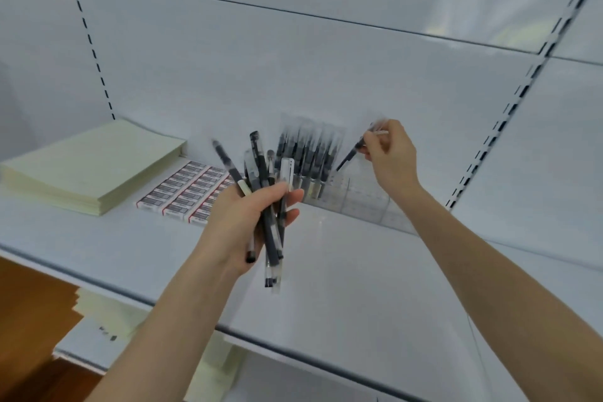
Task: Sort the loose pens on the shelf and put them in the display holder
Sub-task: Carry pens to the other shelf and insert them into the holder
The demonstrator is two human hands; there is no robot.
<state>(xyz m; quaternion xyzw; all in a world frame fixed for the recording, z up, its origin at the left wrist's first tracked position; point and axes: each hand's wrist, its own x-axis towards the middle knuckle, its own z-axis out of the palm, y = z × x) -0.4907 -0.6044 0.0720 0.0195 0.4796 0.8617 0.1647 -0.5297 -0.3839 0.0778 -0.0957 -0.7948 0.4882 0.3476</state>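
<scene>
While the left hand (251, 219) clutches a bundle of slim black pens (266, 206), right hand (390, 153) pinches one pen (354, 148) above the clear compartmented display holder (355, 196) beneath it, on a smooth white shelf (342, 271).

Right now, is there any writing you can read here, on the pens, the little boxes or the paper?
No text here can be read.
On the red-and-white boxes: dark label bands, too blurred.
On the bundle of pens in the left hand: no legible print.
On the single pen in the right hand: blurred.
On the sheet on the lower shelf: dark marks, too small.
</scene>
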